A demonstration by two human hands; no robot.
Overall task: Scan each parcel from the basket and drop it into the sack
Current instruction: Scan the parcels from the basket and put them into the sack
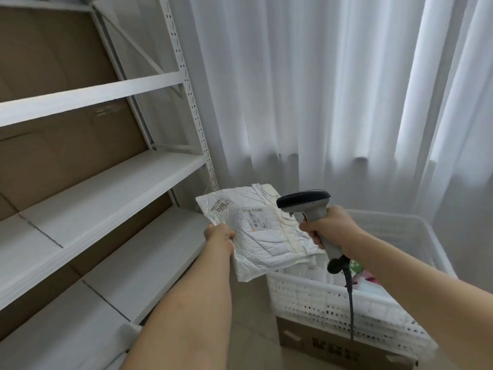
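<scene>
Parcel (256, 231), a crinkly white mailer with its label up, sits pinched at its left edge by the left hand (219, 234), while the right hand (326, 225) has fingers wrapped round the scanner (306, 206) just right of it, above the basket (346, 303).

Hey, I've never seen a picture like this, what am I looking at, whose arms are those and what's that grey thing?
This is one picture from a camera worn on a person's head, looking forward and down, so the two bare arms are the wearer's own. The left hand pinches the edge of a crumpled white parcel with a printed label facing up. The right hand grips a grey barcode scanner, its head above the parcel, its cable hanging down. Below stands a white perforated basket holding more parcels, resting on a cardboard box. White shelves stand at left, curtains behind. No sack is visible.
</scene>
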